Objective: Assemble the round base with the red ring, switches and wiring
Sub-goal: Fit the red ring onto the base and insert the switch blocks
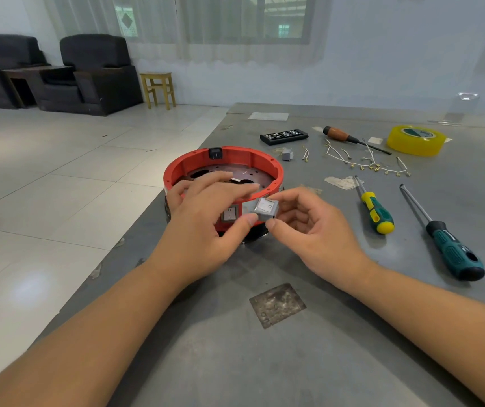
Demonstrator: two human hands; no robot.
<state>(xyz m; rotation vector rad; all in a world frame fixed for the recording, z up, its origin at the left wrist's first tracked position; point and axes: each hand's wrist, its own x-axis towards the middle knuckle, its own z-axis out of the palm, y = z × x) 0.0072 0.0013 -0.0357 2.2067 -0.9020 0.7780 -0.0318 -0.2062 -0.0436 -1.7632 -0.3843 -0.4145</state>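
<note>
The round base with its red ring [229, 155] stands on the grey table [264, 348], near the left edge. One grey rocker switch [230, 213] sits in the ring's front wall. A second grey switch [266, 207] is at the ring's front right, tilted, pinched between my left thumb and my right fingers. My left hand [206, 218] reaches over the ring's front rim, fingers extended. My right hand [309, 227] holds the switch from the right with curled fingers. A black socket [215, 152] sits in the ring's far wall. White wires [367, 160] lie loose behind.
A third small grey switch [286, 155] lies behind the ring. Two green-handled screwdrivers [378, 211] [452, 251] lie to the right, and a wooden-handled one [344, 136] farther back. A bit case [284, 136] and yellow tape roll [416, 141] lie at the back. The table's left edge drops to tiled floor.
</note>
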